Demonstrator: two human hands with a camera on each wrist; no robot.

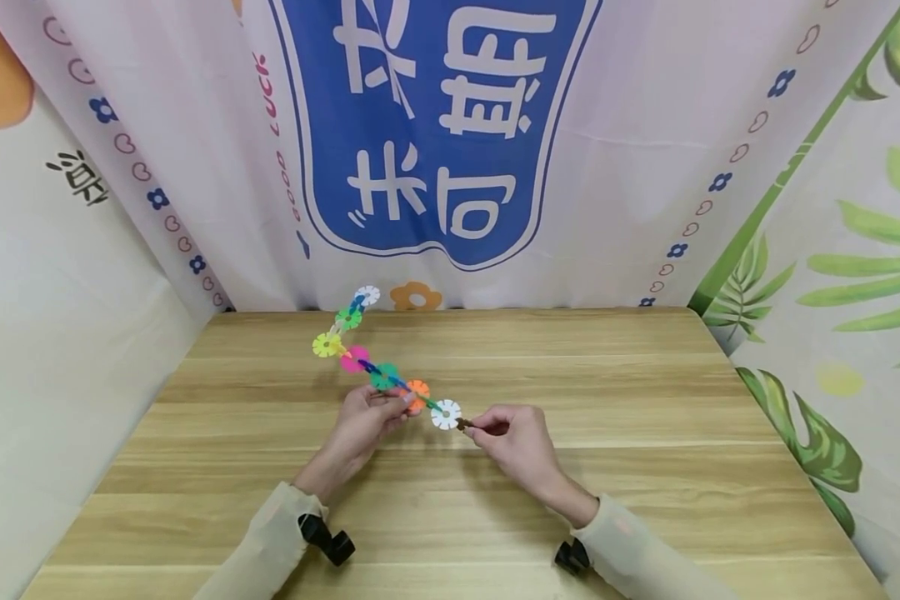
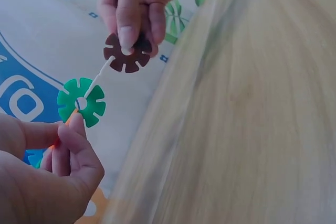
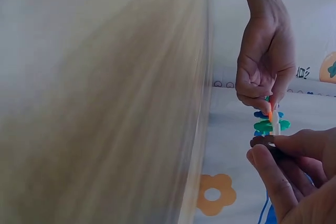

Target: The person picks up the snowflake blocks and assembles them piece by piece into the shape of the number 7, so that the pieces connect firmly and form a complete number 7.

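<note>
A chain of notched plastic snowflake discs, slotted together in turn, runs slantwise above the table in the head view. My left hand (image 1: 367,425) pinches the orange disc (image 1: 417,395) near the chain's near end. Beyond it come a green disc (image 2: 81,102) and a white disc (image 1: 446,414), seen edge-on in the left wrist view. Between thumb and fingers my right hand (image 1: 521,442) pinches a brown disc (image 2: 126,53), its edge at the white disc's rim. Toward the far end are a pink disc (image 1: 355,359), a yellow disc (image 1: 326,345) and another white disc (image 1: 367,296).
Both hands and the chain are over a wood-grain table (image 1: 645,400). A printed curtain (image 1: 607,208) hangs along its back edge, with more printed cloth at both sides. Each wrist wears a black camera strap (image 1: 326,540).
</note>
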